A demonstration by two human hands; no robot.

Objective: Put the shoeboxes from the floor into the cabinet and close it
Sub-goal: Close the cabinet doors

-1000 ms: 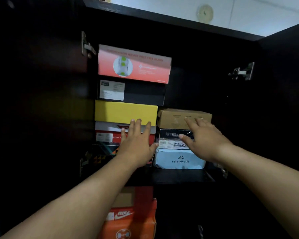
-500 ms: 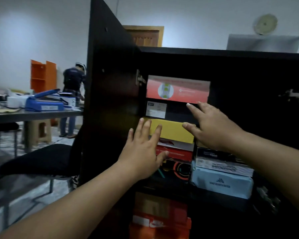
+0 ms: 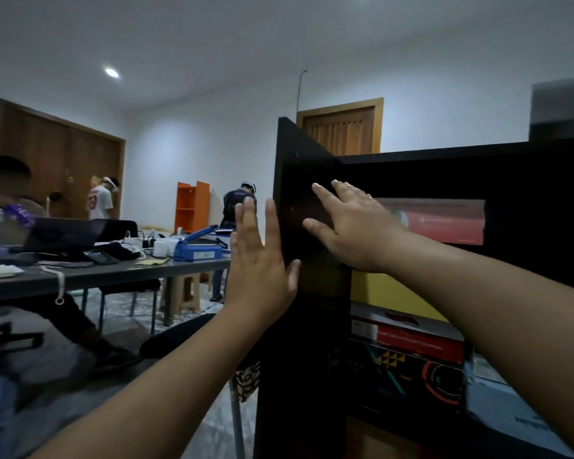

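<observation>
The left hand (image 3: 262, 260) is held flat with fingers straight, just outside the upright free edge of the cabinet door (image 3: 307, 233). The right hand (image 3: 355, 226), also flat, lies across its inner face. Shoeboxes (image 3: 405, 329) are stacked beneath the right forearm.

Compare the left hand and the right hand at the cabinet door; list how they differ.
The left hand stands upright at the outer edge of the cabinet door, fingers pointing up; the right hand lies slanted across the door's inner face, fingers pointing up and left. The left hand sits lower and outside the cabinet; the right hand reaches from the shoebox side. Both have straight fingers and grip nothing.
</observation>
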